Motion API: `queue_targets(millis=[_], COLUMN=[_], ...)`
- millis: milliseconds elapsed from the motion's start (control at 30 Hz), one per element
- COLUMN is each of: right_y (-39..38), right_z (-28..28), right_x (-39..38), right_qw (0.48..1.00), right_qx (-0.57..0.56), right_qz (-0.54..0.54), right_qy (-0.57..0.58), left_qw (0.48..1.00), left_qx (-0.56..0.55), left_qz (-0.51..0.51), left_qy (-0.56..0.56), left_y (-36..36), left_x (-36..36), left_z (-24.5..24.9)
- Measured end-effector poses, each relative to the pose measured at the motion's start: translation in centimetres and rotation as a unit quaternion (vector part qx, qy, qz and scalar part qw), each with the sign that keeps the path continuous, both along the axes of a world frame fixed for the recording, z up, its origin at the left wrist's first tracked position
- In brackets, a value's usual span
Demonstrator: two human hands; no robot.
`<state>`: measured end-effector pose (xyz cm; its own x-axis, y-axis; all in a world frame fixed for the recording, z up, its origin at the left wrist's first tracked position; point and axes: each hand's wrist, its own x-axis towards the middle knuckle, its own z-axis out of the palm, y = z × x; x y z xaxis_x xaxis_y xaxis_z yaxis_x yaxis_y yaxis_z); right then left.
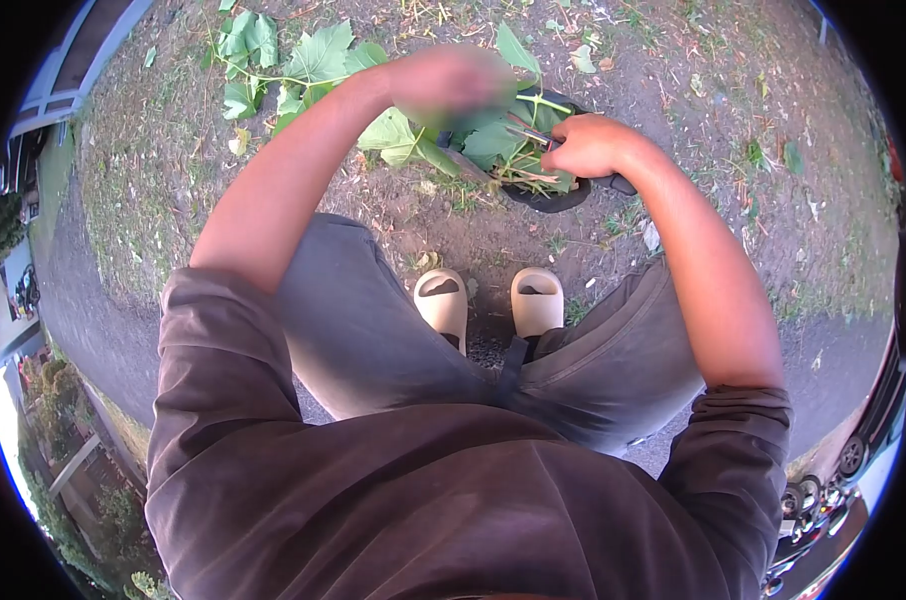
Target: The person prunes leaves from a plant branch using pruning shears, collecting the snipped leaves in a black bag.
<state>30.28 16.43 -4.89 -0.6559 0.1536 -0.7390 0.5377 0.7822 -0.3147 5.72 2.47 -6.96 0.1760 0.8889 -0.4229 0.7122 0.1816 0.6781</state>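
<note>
My left hand (453,85) is smeared by motion over green leaves near the top middle, so its fingers cannot be made out. Just right of it, my right hand (588,146) is closed around dark-handled pruning shears (533,133), whose blades point left into the foliage. Cut leaves and stems (493,143) lie in and over a dark bag or container (548,198) on the ground. A leafy vine (318,58) stretches from my left hand toward the upper left.
Bare soil with patchy grass (733,150) and scattered leaf scraps surrounds the pile. Two beige slides (443,305) are on my feet below the bag. Parked vehicles (853,455) show at the lower right edge, buildings and shrubs at the left.
</note>
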Motion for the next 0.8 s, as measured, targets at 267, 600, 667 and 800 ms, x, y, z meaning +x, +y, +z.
queue_targets(millis=[267, 600, 667, 800], right_y=[0.0, -0.5, -0.4, 0.7], right_z=[0.6, 1.9, 2.0, 1.7], right_x=[-0.5, -0.5, -0.5, 0.0], right_qw=[1.000, 0.999, 0.999, 0.999], right_qx=[-0.017, 0.022, 0.027, 0.037], right_qz=[-0.019, -0.023, -0.027, 0.017], right_qy=[0.011, 0.020, 0.027, -0.005], left_qw=[1.000, 1.000, 1.000, 1.000], left_qx=[0.007, -0.018, -0.013, -0.009], left_qz=[0.005, 0.008, 0.011, 0.018], left_qy=[0.009, 0.017, 0.017, 0.019], left_y=[-0.3, 0.0, 0.1, 0.3], left_x=[0.3, 0.2, 0.1, 0.0], left_z=[0.4, 0.1, -0.1, -0.2])
